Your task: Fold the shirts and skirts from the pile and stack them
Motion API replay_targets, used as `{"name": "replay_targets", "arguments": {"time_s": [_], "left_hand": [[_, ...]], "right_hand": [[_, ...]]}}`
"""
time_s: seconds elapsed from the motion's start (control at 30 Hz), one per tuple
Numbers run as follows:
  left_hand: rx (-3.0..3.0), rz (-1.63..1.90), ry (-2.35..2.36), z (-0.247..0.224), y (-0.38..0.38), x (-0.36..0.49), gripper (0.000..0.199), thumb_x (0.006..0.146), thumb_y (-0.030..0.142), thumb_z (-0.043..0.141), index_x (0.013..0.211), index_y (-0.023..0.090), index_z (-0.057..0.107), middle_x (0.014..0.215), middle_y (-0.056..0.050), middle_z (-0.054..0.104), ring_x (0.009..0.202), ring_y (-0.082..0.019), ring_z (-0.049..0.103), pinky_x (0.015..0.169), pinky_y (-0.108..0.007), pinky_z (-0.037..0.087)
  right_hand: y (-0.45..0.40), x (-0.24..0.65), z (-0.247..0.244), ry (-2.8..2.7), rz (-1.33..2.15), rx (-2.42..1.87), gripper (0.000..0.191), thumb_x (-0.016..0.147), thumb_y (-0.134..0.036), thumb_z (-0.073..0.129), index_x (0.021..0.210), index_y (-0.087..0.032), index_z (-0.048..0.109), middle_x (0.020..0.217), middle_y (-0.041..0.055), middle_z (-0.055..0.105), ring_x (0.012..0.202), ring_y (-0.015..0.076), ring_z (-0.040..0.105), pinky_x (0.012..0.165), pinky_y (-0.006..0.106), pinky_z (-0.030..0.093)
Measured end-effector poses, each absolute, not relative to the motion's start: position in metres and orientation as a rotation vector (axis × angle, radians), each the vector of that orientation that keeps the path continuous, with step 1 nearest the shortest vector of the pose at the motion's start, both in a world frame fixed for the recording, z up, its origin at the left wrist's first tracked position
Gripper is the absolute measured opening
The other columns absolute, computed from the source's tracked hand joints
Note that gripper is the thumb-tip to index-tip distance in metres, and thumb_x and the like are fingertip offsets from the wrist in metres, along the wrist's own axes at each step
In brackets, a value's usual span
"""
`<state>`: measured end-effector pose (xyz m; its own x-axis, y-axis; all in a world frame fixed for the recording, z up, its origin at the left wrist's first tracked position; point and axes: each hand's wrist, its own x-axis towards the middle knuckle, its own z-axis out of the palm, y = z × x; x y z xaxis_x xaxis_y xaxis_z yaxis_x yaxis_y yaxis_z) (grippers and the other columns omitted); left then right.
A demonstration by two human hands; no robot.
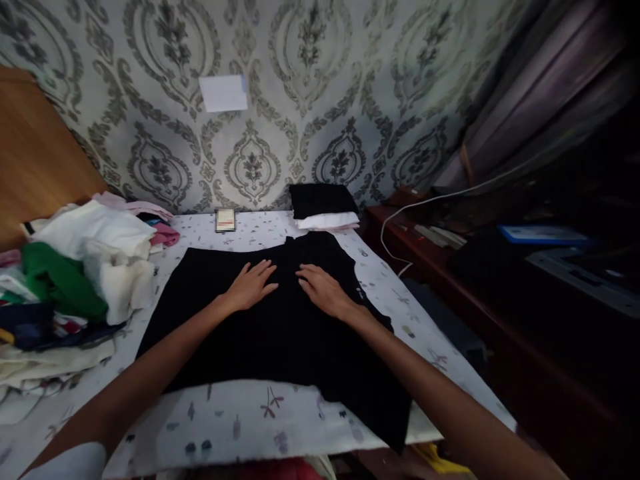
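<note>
A black garment (280, 340) lies spread out over a white printed sheet (225, 420), one of its corners reaching down to the front edge. My left hand (251, 285) rests flat on its upper middle, fingers stretched out. Close by on the right, my right hand (323, 289) also lies on the black cloth with its fingers extended, pointing toward the left hand. Neither hand grips anything. Which kind of garment it is I cannot tell for certain.
A loose heap of clothes (95, 233) lies at the left. Folded black and white clothes (324, 201) are stacked by the wall, with a small card-like item (225, 220) left of them. A dark red wooden desk (445, 280) with a white cable (400, 217) stands at the right.
</note>
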<state>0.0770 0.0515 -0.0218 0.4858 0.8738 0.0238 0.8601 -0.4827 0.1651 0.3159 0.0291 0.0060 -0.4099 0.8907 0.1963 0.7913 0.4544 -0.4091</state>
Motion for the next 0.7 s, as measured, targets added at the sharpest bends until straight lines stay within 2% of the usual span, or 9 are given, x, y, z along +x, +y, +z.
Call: {"name": "replay_targets", "arguments": {"time_s": [0.1,0.17,0.27,0.37,0.47,0.6,0.7], "left_hand": [[2.504,0.130,1.753,-0.023,0.067,0.032,0.058,0.102,0.048,0.029,0.153,0.020,0.036,0.162,-0.011,0.031,0.151,-0.025,0.024,0.121,-0.050,0.022],[2.371,0.088,1.998,-0.024,0.073,-0.015,0.059,0.102,0.046,0.027,0.154,0.018,0.034,0.163,-0.011,0.030,0.151,-0.025,0.023,0.120,-0.051,0.024],[2.186,0.013,2.239,-0.026,0.076,-0.079,0.062,0.102,0.044,0.024,0.156,0.014,0.029,0.164,-0.011,0.025,0.152,-0.025,0.020,0.120,-0.052,0.025],[2.120,-0.007,2.304,-0.026,0.075,-0.110,0.062,0.102,0.045,0.021,0.157,0.016,0.027,0.165,-0.010,0.023,0.153,-0.026,0.019,0.119,-0.053,0.025],[2.109,0.004,2.319,-0.020,0.072,-0.108,0.060,0.102,0.042,0.022,0.155,0.016,0.030,0.163,-0.012,0.028,0.151,-0.028,0.023,0.118,-0.055,0.027],[2.231,0.124,2.474,-0.011,0.047,-0.074,0.056,0.102,0.037,0.030,0.150,0.012,0.039,0.159,-0.021,0.034,0.148,-0.036,0.029,0.115,-0.063,0.025],[2.527,0.219,2.231,-0.012,-0.002,-0.032,0.055,0.102,0.041,0.034,0.150,0.014,0.040,0.160,-0.019,0.032,0.148,-0.033,0.030,0.116,-0.057,0.029]], "right_hand": [[0.083,0.299,-0.019,-2.455,0.286,-1.536,0.046,0.100,-0.032,0.039,0.138,-0.014,0.056,0.152,0.0153,0.048,0.143,0.0265,0.040,0.117,0.046,0.032],[0.106,0.310,-0.032,-2.428,0.172,-1.626,0.051,0.101,-0.036,0.035,0.145,-0.015,0.049,0.155,0.0154,0.042,0.146,0.0273,0.035,0.117,0.049,0.031],[0.125,0.336,-0.044,-2.353,-0.001,-1.725,0.052,0.101,-0.036,0.033,0.146,-0.014,0.048,0.156,0.0149,0.041,0.148,0.0276,0.031,0.117,0.049,0.030],[0.132,0.350,-0.048,-2.341,-0.094,-1.744,0.051,0.101,-0.036,0.033,0.145,-0.014,0.048,0.158,0.0129,0.039,0.149,0.0273,0.028,0.119,0.048,0.028],[0.136,0.350,-0.047,-2.343,-0.103,-1.732,0.050,0.101,-0.034,0.035,0.144,-0.012,0.050,0.157,0.0139,0.041,0.148,0.0278,0.030,0.118,0.049,0.029],[0.128,0.340,-0.042,-2.301,-0.115,-1.705,0.046,0.099,-0.027,0.038,0.137,-0.009,0.055,0.152,0.0183,0.046,0.146,0.0301,0.035,0.117,0.051,0.031],[0.089,0.326,-0.039,-2.304,-0.099,-1.640,0.043,0.099,-0.028,0.039,0.133,-0.010,0.058,0.149,0.0201,0.048,0.143,0.0325,0.039,0.114,0.054,0.034]]}}
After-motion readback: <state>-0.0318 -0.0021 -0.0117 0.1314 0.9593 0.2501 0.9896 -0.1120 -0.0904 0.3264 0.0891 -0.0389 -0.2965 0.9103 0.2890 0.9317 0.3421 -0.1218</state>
